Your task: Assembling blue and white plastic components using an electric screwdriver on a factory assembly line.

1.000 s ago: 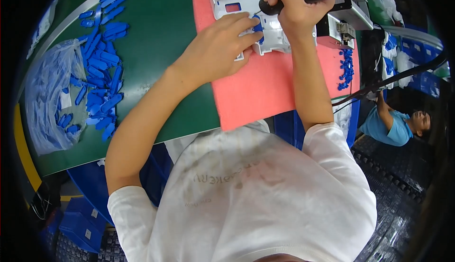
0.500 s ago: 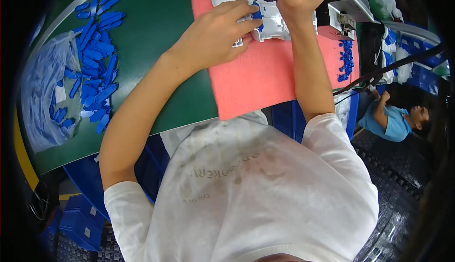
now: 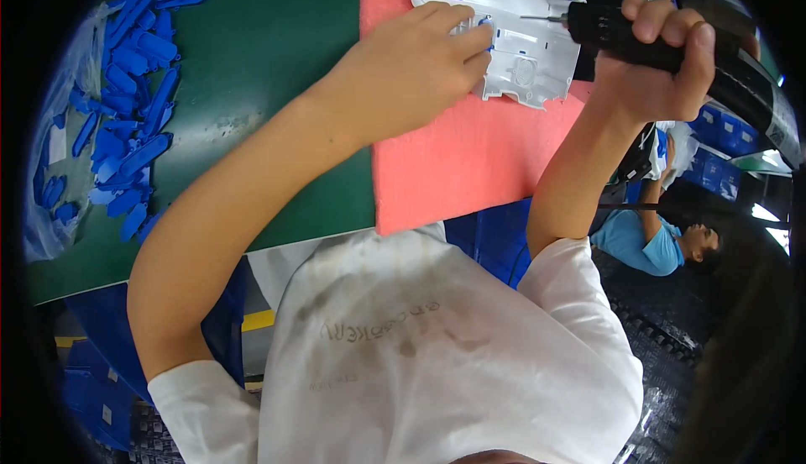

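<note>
1. The white plastic housing (image 3: 520, 36) lay at the top centre of the frame, on a pink foam pad (image 3: 470, 157) that covered the right part of a green work surface (image 3: 277, 69).
2. The left hand (image 3: 411, 65) pressed down on the housing's left half, fingers curled over it; the fingertips seemed to pinch a small blue piece (image 3: 485, 29), though that piece was too small to make out surely.
3. The right hand (image 3: 659, 57) was wrapped tight around a black electric screwdriver (image 3: 621, 23) in the upper right, its thin bit pointing left and meeting the housing just beside the left fingertips.
4. A heap of blue plastic parts (image 3: 126, 103) lay at the far left, well apart from both hands.
5. Another person in a blue shirt (image 3: 642, 241) sat at the right edge.
</note>
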A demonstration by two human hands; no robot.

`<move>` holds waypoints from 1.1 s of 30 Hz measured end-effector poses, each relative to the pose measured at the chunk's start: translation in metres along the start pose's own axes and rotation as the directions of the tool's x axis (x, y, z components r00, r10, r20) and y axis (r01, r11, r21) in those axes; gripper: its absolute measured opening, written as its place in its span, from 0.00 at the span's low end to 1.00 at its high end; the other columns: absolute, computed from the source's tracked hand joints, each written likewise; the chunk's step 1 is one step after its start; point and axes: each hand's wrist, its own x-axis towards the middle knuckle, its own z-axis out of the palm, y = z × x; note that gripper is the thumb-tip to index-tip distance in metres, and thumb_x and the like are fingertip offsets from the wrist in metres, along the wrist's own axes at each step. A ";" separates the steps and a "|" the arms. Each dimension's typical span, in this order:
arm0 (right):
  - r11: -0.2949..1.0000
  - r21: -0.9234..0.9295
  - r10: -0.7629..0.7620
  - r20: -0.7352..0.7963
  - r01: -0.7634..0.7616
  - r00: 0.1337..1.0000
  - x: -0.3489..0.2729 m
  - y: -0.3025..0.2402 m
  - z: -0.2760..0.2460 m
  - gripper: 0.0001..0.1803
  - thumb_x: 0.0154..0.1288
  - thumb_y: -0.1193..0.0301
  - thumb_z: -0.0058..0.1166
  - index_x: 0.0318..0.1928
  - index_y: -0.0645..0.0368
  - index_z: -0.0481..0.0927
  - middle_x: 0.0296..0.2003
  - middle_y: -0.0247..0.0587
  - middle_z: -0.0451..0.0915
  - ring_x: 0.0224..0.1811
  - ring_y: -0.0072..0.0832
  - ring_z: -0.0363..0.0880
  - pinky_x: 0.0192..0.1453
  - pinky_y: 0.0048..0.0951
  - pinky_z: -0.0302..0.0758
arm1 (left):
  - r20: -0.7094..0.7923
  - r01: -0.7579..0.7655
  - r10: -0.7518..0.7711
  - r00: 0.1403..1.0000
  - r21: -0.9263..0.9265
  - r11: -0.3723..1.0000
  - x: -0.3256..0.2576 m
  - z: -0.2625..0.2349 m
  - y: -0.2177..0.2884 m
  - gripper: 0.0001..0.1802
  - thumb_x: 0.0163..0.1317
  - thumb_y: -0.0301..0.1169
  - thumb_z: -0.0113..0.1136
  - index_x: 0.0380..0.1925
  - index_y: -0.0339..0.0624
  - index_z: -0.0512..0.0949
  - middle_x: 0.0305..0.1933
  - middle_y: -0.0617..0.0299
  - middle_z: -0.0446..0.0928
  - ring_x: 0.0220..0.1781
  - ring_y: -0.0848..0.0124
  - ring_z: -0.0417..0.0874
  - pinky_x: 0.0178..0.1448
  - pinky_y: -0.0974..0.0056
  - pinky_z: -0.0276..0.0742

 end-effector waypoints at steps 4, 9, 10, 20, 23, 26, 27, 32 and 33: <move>0.965 -0.246 -0.169 -0.326 0.089 0.930 -0.011 0.017 0.054 0.16 0.67 0.69 0.48 0.55 0.41 0.68 0.25 0.32 0.70 0.25 0.25 0.70 0.29 0.35 0.71 | -0.018 0.031 -0.031 0.999 0.012 0.999 0.002 -0.005 0.008 0.18 0.49 0.27 0.59 0.42 0.37 0.81 0.57 0.60 0.76 0.62 0.60 0.72 0.63 0.59 0.71; 1.000 -0.025 0.006 -0.038 -0.007 0.999 -0.017 0.013 0.015 0.23 0.71 0.68 0.46 0.61 0.28 0.60 0.25 0.30 0.71 0.20 0.23 0.66 0.29 0.35 0.71 | -0.003 0.047 -0.047 0.999 0.006 0.999 0.004 -0.004 0.009 0.17 0.49 0.26 0.59 0.41 0.38 0.81 0.56 0.60 0.76 0.62 0.61 0.72 0.63 0.59 0.71; 1.000 0.030 -0.004 -0.023 0.005 1.000 -0.018 0.016 0.019 0.23 0.71 0.68 0.45 0.62 0.28 0.60 0.25 0.30 0.71 0.19 0.23 0.66 0.28 0.35 0.71 | -0.006 0.048 -0.048 0.999 0.004 0.999 0.004 -0.004 0.009 0.17 0.49 0.26 0.59 0.41 0.38 0.81 0.56 0.60 0.76 0.62 0.61 0.72 0.63 0.59 0.71; 0.996 -0.083 0.006 -0.107 -0.015 0.994 -0.018 0.026 0.034 0.26 0.64 0.75 0.44 0.59 0.32 0.61 0.21 0.33 0.65 0.17 0.25 0.66 0.26 0.36 0.70 | -0.005 0.090 -0.091 0.996 -0.061 0.994 0.004 -0.004 0.008 0.17 0.48 0.25 0.60 0.41 0.38 0.81 0.55 0.61 0.76 0.61 0.61 0.73 0.62 0.59 0.72; 0.993 -0.111 -0.041 0.047 0.046 0.998 -0.020 0.030 0.050 0.38 0.60 0.82 0.41 0.65 0.30 0.52 0.21 0.36 0.63 0.16 0.26 0.62 0.26 0.37 0.69 | 0.001 0.099 -0.100 0.995 -0.109 0.989 0.002 -0.003 0.005 0.17 0.47 0.24 0.60 0.41 0.38 0.81 0.55 0.60 0.76 0.61 0.61 0.73 0.61 0.59 0.73; 0.990 -0.136 -0.017 0.104 0.032 0.994 -0.018 0.030 0.053 0.38 0.58 0.84 0.39 0.65 0.32 0.53 0.21 0.38 0.63 0.16 0.26 0.62 0.26 0.37 0.69 | -0.010 0.097 -0.100 0.995 -0.132 0.986 0.002 -0.002 0.003 0.18 0.47 0.24 0.61 0.42 0.38 0.81 0.55 0.60 0.76 0.61 0.61 0.73 0.61 0.58 0.73; 0.994 -0.108 -0.001 0.127 0.015 0.992 -0.016 0.029 0.051 0.37 0.58 0.84 0.39 0.64 0.34 0.53 0.20 0.38 0.63 0.16 0.26 0.62 0.25 0.36 0.68 | -0.021 0.099 -0.102 0.995 -0.138 0.986 0.002 -0.002 0.003 0.18 0.47 0.24 0.61 0.42 0.38 0.81 0.55 0.60 0.76 0.61 0.61 0.72 0.61 0.58 0.74; 0.997 -0.033 -0.068 0.089 0.071 0.994 -0.011 0.036 0.044 0.32 0.57 0.85 0.42 0.61 0.44 0.56 0.20 0.40 0.66 0.15 0.28 0.65 0.24 0.38 0.70 | -0.017 0.098 -0.102 0.995 -0.160 0.982 0.002 -0.004 0.002 0.20 0.46 0.23 0.62 0.43 0.39 0.80 0.56 0.60 0.75 0.61 0.60 0.72 0.62 0.58 0.73; 0.995 -0.053 -0.078 0.039 0.080 0.996 -0.013 0.038 0.049 0.33 0.57 0.85 0.42 0.61 0.46 0.56 0.20 0.41 0.68 0.15 0.28 0.66 0.24 0.39 0.71 | -0.015 0.113 -0.117 0.993 -0.180 0.977 0.001 -0.003 0.001 0.21 0.45 0.23 0.62 0.44 0.40 0.80 0.57 0.60 0.75 0.62 0.60 0.72 0.62 0.57 0.73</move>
